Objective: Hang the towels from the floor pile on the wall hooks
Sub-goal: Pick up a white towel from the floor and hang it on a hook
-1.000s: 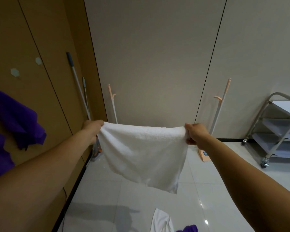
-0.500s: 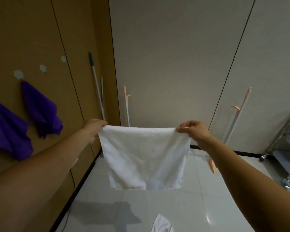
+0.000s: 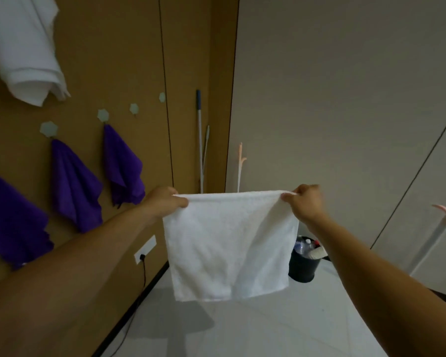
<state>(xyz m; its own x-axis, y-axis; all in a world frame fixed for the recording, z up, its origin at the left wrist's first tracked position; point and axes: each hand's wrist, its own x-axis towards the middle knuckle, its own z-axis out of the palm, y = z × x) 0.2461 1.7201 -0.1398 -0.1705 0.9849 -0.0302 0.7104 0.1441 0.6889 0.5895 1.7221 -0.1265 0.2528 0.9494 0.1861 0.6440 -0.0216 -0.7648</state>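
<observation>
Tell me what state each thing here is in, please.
White towel: spread out, clear of the floor, held by its top corners.
Left hand: pinches the left top corner.
Right hand: pinches the right top corner.
Purple towels: hanging on the wall.
Two far hooks: bare.
Black bin: open, bottles inside.

A tan panelled wall (image 3: 113,60) is seen on the left, met at a corner by a pale grey wall (image 3: 332,99). A mop handle (image 3: 199,140) is leaned in that corner. A white socket (image 3: 145,248) is set low in the tan wall, and a black bin (image 3: 303,266) is stood on the glossy white floor (image 3: 268,331)
</observation>
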